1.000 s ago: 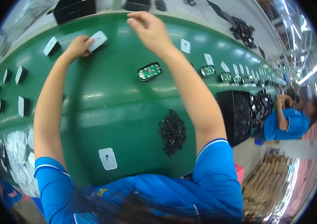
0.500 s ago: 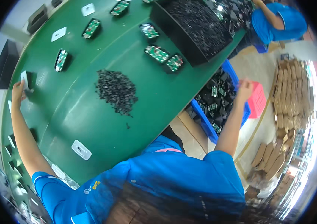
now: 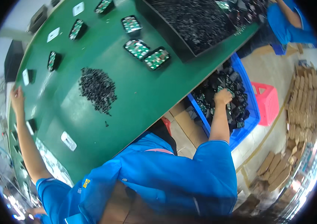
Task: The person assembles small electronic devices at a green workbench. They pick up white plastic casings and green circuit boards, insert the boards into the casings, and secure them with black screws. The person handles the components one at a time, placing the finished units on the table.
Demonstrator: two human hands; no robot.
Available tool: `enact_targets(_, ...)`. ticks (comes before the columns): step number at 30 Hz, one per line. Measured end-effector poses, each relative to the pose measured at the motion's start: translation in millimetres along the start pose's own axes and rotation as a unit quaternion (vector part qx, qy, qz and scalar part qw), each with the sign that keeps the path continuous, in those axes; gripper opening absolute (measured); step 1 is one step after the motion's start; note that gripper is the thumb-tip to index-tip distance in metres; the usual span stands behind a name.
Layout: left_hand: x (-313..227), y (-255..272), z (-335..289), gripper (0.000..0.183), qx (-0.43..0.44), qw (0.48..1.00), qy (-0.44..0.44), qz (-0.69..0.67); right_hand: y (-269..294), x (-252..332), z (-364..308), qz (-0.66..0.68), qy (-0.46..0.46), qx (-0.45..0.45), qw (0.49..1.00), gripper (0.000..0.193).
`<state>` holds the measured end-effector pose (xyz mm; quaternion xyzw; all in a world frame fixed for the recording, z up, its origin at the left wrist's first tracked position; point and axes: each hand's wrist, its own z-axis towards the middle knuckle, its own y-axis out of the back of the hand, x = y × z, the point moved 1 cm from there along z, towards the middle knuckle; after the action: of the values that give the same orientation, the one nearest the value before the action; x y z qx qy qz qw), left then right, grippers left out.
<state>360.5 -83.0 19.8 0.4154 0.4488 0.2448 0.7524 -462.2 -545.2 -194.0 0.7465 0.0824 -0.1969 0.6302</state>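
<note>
My left hand reaches out at the table's left edge, its fingers somewhat apart and slightly blurred. Just beyond them stands a white-faced piece with a black back, apart from the hand. On my right, my right hand is down in a blue bin of black casings and green circuit boards. Its fingers are curled into the heap by a green board; what they grip is hidden. A pile of small black parts lies mid-table. Several black casings with populated circuit boards sit beyond it.
A large black tray of small black parts stands at the far right of the green table. A flat white piece lies near me. Beyond the bin are a pink stool and stacked cardboard. A co-worker's blue sleeve shows far right.
My right hand has dropped from above the bin into its heap. My left hand has come off the white-faced piece and moved nearer to me. The whole view has shifted.
</note>
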Motion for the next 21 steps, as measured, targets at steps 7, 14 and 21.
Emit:
enact_targets(7, -135.9, -50.9, -77.8, 0.03, 0.011, 0.986, -0.168, -0.011, -24.4, -20.6, -7.3, 0.039, 0.133, -0.064, 0.988, 0.04)
enact_targets(14, -198.9, -87.7, -82.6, 0.048, -0.016, 0.981, -0.149, 0.125, -24.6, -40.6, 4.1, 0.492, 0.076, -0.06, 0.865, 0.048)
enact_targets(21, -189.8, -84.1, -87.7, 0.08, 0.107, 0.96, -0.228, 0.124, 103.5, -57.7, -80.1, 0.903, 0.061, 0.051, 0.422, 0.043)
